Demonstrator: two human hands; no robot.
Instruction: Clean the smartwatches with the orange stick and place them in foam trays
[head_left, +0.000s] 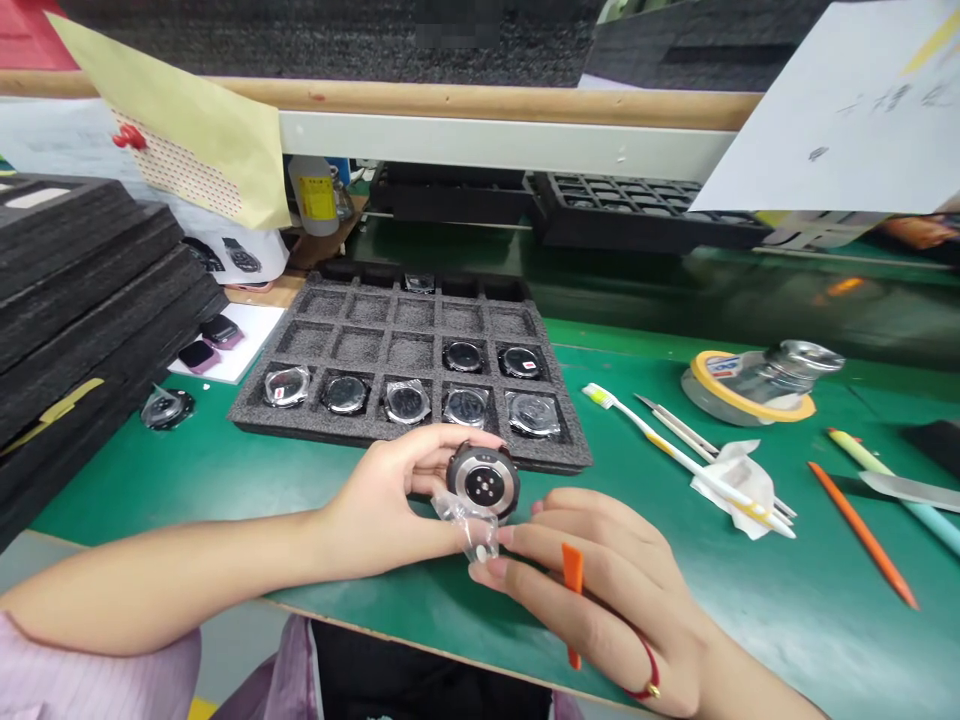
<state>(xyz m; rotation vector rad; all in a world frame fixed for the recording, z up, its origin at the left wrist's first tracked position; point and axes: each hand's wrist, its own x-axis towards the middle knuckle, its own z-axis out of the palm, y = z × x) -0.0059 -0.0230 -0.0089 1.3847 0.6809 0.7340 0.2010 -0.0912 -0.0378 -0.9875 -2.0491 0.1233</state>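
Note:
My left hand (397, 495) is closed around a round black smartwatch body (484, 482), its sensor back turned up towards me. Clear plastic film (472, 525) hangs from the watch's near edge. The thumb and forefinger of my right hand (607, 580) pinch the end of that film. An orange plastic pry stick (573, 600) is tucked between the fingers of the same hand. Just beyond my hands lies a black foam tray (409, 430), with several film-wrapped round watches, such as one watch (532, 412), sitting in its compartments.
Stacked foam trays (90, 300) stand at left, near a loose watch (166, 408) and small purple-edged watches (221, 330). To the right lie a toothbrush (675, 450), tweezers (682, 425), an orange stick (862, 535) and a metal-topped dispenser (795, 370). A shelf (510, 140) overhangs the back.

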